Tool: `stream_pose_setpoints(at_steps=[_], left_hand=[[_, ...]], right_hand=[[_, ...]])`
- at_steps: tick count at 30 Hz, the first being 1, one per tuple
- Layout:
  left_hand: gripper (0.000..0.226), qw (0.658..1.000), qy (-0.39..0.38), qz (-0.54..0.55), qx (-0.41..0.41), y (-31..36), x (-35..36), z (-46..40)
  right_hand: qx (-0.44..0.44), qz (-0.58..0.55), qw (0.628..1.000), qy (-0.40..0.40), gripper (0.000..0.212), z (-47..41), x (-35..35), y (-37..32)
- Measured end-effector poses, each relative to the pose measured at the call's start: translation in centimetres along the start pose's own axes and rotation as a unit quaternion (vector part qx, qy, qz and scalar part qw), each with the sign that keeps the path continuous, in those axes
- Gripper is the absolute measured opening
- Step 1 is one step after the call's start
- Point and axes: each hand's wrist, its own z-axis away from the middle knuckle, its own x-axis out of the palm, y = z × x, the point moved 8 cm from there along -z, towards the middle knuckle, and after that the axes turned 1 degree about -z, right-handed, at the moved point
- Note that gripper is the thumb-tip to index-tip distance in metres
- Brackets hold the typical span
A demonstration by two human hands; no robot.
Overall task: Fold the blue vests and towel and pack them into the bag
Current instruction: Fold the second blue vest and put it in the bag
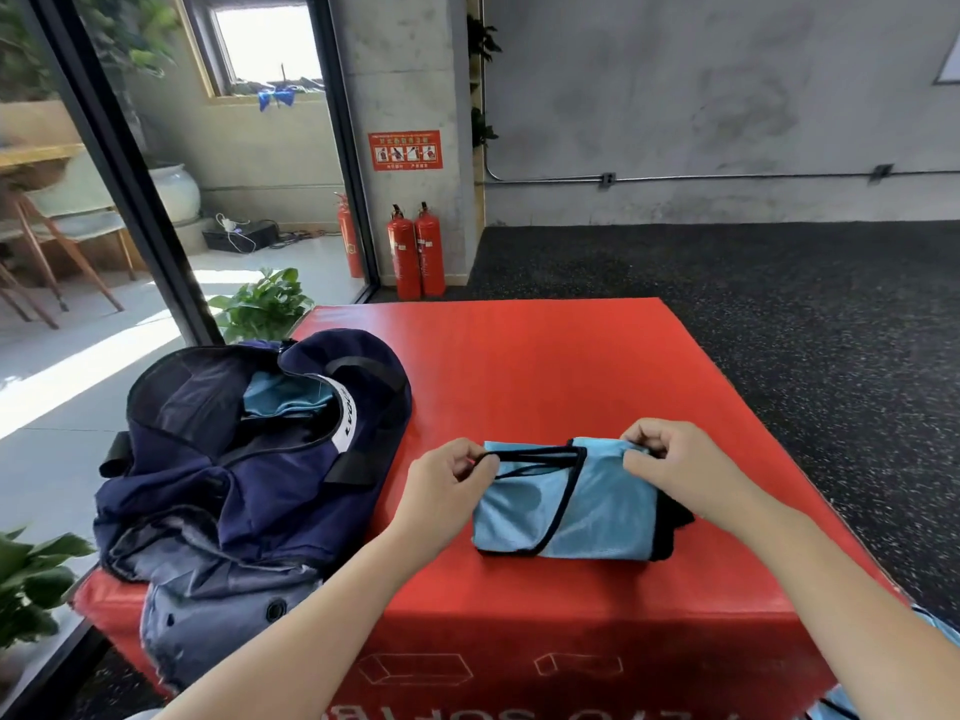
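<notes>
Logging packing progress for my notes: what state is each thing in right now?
blue vest: folded, flat on the red box, both hands pinching its top edge
bag: open, blue cloth inside
left hand: pinching the black trim
right hand: pinching the vest's corner

A vest [566, 504] is being kept folded on the box [545, 366], toward its near right part. Its far corners are being pinched by the left hand [447, 491] on the left and the right hand [670, 467] on the right. The bag [249, 459] is being supported on the box's left edge, left of the vest, and another vest [283, 394] is being held inside it. Two extinguishers [415, 252] are being stood behind the box, against the pillar [405, 70].
</notes>
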Motion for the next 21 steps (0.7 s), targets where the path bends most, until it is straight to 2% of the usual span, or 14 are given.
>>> stream_pose_setpoints(at_steps=[6,11,16,21], left_hand=[[0.015,0.999,0.037,0.003,-0.017,-0.6,0.7,-4.0],[0.011,0.995,0.067,-0.014,-0.073,-3.9,1.8,-6.8],[0.035,0.988,0.023,-0.055,-0.144,-6.1,3.6,-6.3],[0.048,0.992,-0.004,-0.052,-0.119,-5.5,4.7,-3.9]], right_hand=[[0.003,0.031,0.999,0.016,0.018,-4.2,0.2,1.1],[0.012,0.093,0.996,-0.007,0.014,-7.9,1.0,3.4],[0.039,0.201,0.976,-0.077,0.008,-10.2,2.8,7.3],[0.021,0.239,0.968,-0.067,0.009,-11.0,3.5,7.5]])
